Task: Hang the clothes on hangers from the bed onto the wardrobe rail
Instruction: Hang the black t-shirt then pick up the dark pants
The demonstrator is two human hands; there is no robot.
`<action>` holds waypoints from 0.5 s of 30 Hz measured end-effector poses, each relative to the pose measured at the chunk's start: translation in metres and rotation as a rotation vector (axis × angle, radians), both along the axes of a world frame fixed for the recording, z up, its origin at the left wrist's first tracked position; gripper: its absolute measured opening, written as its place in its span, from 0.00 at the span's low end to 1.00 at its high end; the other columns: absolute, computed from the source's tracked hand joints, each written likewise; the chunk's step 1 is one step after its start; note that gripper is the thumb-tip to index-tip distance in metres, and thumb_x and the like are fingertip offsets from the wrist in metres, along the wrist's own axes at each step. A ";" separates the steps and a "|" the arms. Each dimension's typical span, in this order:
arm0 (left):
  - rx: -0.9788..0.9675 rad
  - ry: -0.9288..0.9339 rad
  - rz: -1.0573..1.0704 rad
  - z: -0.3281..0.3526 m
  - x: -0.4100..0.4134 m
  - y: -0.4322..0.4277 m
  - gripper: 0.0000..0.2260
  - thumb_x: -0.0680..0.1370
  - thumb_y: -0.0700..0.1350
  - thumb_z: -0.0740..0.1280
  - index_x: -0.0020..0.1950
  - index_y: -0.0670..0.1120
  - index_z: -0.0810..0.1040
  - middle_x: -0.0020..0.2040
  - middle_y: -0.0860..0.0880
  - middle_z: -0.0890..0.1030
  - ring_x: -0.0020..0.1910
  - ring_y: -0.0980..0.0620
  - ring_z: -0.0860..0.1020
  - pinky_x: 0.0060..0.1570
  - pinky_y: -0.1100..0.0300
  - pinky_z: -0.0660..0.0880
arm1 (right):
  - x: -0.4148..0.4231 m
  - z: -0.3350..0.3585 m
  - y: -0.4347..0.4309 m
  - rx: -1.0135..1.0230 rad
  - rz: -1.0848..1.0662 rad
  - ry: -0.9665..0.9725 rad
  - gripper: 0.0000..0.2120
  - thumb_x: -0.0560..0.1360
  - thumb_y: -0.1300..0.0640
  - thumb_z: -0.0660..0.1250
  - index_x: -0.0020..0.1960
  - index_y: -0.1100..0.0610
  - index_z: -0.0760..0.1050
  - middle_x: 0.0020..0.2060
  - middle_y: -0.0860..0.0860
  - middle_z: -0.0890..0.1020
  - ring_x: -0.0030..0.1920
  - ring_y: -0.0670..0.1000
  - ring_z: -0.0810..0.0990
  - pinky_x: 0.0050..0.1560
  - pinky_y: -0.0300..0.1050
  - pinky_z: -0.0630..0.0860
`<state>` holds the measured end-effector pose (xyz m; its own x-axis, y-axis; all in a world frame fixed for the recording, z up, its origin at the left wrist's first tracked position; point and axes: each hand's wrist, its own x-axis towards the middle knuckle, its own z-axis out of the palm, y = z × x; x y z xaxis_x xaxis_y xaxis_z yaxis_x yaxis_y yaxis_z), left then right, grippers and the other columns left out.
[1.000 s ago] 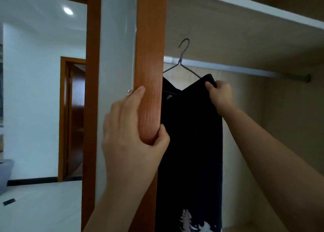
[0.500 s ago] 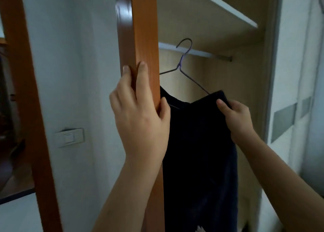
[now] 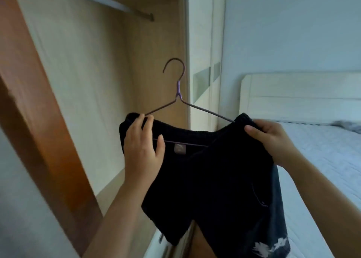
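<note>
A black garment [image 3: 213, 179] with a white print near its hem hangs on a purple wire hanger [image 3: 178, 93]. I hold it in the air in front of the open wardrobe, well below the rail [image 3: 109, 3] at the upper left. My left hand [image 3: 143, 146] grips the garment's left shoulder, thumb by the hanger's lower bar. Pinching the right shoulder over the hanger's end is my right hand [image 3: 267, 138]. The hook stands free, touching nothing.
The orange wardrobe door edge [image 3: 33, 109] runs down the left. The wardrobe's side panel [image 3: 199, 78] stands behind the hook. A bed [image 3: 322, 156] with a white headboard and a grey item on it lies to the right.
The hanger has come off the rail and down to the right. My left hand let go of the door edge and took the garment's left shoulder. The view swung right toward the bed.
</note>
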<state>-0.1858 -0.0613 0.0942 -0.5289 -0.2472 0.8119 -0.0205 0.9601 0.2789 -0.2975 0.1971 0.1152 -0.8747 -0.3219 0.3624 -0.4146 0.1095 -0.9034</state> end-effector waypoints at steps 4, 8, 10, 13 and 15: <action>0.107 -0.167 -0.047 -0.028 -0.024 0.030 0.25 0.78 0.49 0.56 0.72 0.40 0.59 0.72 0.37 0.62 0.71 0.38 0.61 0.69 0.44 0.60 | 0.034 -0.011 0.091 0.046 -0.081 -0.064 0.15 0.65 0.45 0.73 0.37 0.57 0.80 0.29 0.51 0.79 0.29 0.49 0.78 0.31 0.38 0.74; 0.184 -0.342 -0.210 -0.050 -0.038 0.085 0.24 0.79 0.46 0.57 0.73 0.39 0.57 0.72 0.37 0.63 0.71 0.38 0.61 0.70 0.45 0.58 | 0.076 -0.020 0.184 0.081 -0.148 -0.097 0.31 0.44 0.28 0.73 0.36 0.50 0.82 0.27 0.48 0.81 0.28 0.45 0.80 0.29 0.35 0.76; 0.220 -0.394 -0.324 -0.060 -0.035 0.121 0.22 0.79 0.45 0.57 0.71 0.40 0.61 0.69 0.38 0.69 0.68 0.39 0.66 0.68 0.45 0.62 | 0.104 -0.022 0.229 0.077 -0.209 -0.114 0.33 0.44 0.28 0.73 0.38 0.52 0.82 0.29 0.49 0.82 0.30 0.47 0.80 0.31 0.37 0.78; 0.306 -0.440 -0.493 -0.075 -0.025 0.182 0.16 0.79 0.45 0.58 0.64 0.41 0.68 0.59 0.40 0.77 0.60 0.39 0.73 0.58 0.48 0.69 | 0.152 -0.025 0.294 0.067 -0.318 -0.147 0.36 0.46 0.30 0.74 0.42 0.58 0.80 0.34 0.55 0.81 0.35 0.55 0.79 0.35 0.42 0.78; 0.366 -0.478 -0.573 -0.082 -0.012 0.223 0.12 0.79 0.46 0.57 0.58 0.41 0.71 0.48 0.42 0.78 0.52 0.39 0.76 0.49 0.51 0.70 | 0.184 -0.029 0.334 0.051 -0.386 -0.171 0.34 0.46 0.31 0.75 0.40 0.56 0.82 0.32 0.52 0.82 0.33 0.53 0.80 0.34 0.40 0.77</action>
